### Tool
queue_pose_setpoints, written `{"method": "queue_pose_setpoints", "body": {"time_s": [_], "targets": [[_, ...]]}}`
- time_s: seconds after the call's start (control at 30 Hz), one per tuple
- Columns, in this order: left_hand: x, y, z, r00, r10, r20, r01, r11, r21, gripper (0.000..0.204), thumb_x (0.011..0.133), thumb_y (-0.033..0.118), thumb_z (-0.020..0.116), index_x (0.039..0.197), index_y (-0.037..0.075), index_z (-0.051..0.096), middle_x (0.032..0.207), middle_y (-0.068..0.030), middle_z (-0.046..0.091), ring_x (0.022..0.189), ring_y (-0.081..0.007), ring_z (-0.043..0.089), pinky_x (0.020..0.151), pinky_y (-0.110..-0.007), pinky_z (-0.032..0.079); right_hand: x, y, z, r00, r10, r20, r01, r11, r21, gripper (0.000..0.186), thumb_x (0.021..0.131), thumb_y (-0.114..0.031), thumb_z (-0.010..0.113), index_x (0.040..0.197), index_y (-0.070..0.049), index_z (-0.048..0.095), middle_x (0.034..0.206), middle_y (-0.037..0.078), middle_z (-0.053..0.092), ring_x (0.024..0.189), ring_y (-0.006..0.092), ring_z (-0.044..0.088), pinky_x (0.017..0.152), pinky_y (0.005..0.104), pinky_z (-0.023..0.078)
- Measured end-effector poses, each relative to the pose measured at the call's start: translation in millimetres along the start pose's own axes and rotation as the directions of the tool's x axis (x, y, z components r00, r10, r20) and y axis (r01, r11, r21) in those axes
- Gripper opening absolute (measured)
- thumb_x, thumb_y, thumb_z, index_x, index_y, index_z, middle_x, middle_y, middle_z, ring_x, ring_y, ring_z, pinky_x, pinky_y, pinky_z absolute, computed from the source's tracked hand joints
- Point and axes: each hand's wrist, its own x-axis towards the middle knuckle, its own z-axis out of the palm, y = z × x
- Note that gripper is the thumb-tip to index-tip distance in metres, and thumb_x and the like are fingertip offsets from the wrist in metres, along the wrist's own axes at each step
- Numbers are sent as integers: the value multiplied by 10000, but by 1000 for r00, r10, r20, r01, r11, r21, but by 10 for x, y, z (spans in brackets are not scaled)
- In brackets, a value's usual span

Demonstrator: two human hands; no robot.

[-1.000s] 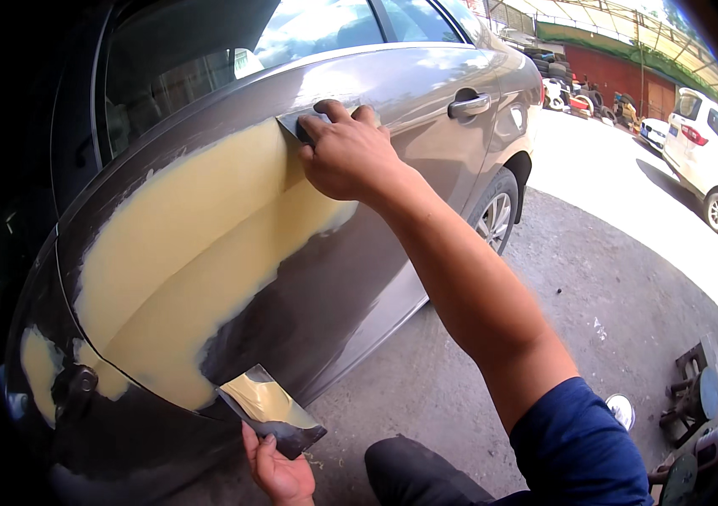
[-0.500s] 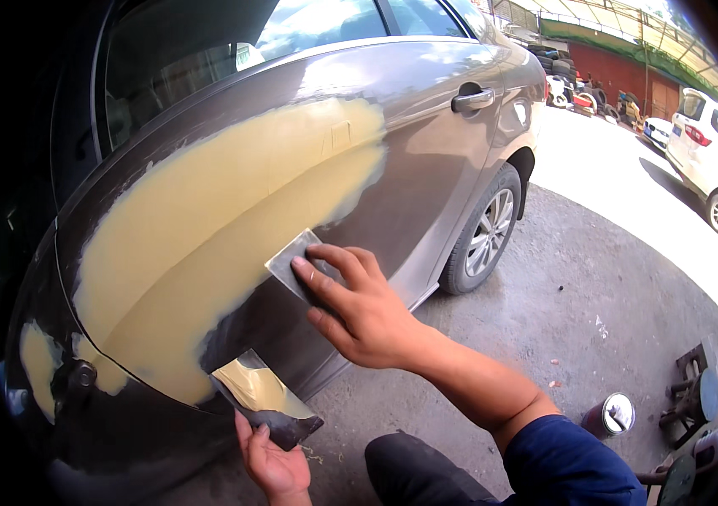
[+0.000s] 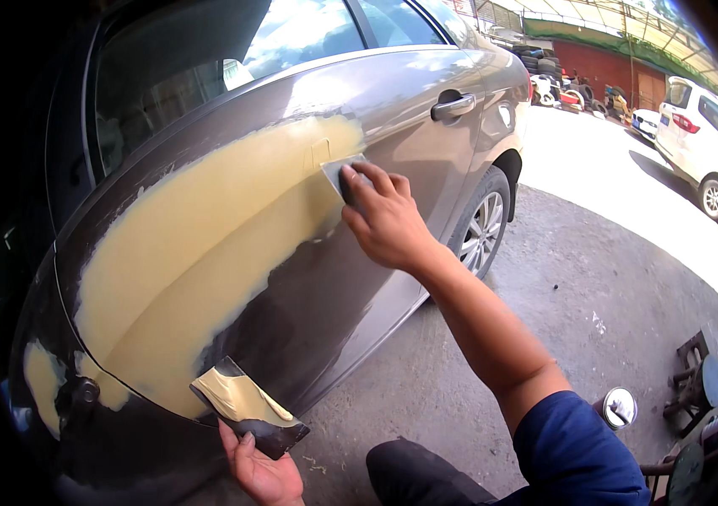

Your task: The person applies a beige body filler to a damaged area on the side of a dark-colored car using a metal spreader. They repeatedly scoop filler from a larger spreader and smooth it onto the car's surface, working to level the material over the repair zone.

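A broad patch of yellow body filler (image 3: 182,244) covers much of the grey-brown car door (image 3: 325,291), with a smaller patch past the panel gap at left. My right hand (image 3: 388,211) grips a flat putty spreader (image 3: 334,174), its edge against the right end of the patch, below a small raised rectangular outline. Low at the left, my left hand (image 3: 262,474) holds a dark putty board (image 3: 279,436) from beneath. A thick heap of the same yellow filler (image 3: 237,396) lies on that board, which is close to the patch's lower edge.
The door handle (image 3: 453,106) and the rear wheel (image 3: 494,221) are to the right. On the concrete floor stand an open can (image 3: 619,408) and a small stool (image 3: 701,390). Farther off are a white vehicle (image 3: 717,148) and piled tyres (image 3: 543,64).
My right hand has moved up and to the right with the spreader, from the patch's lower edge to its right end. My left hand and the board have shifted slightly left and down.
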Motion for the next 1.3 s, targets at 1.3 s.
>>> {"method": "queue_pose_setpoints", "body": {"time_s": [1.3], "targets": [[-92,-175,-7,995,-101,-19,101,995,16,655,888,119,440,1532,57,339,1494,-113,458,1346,-265,465,1104,-420,396,-532,-319,55,992,-41,116,37,999,34,505,935,-234,554,1419,-100,506,1442,124,448,1217,414,438,979,531,408]]}}
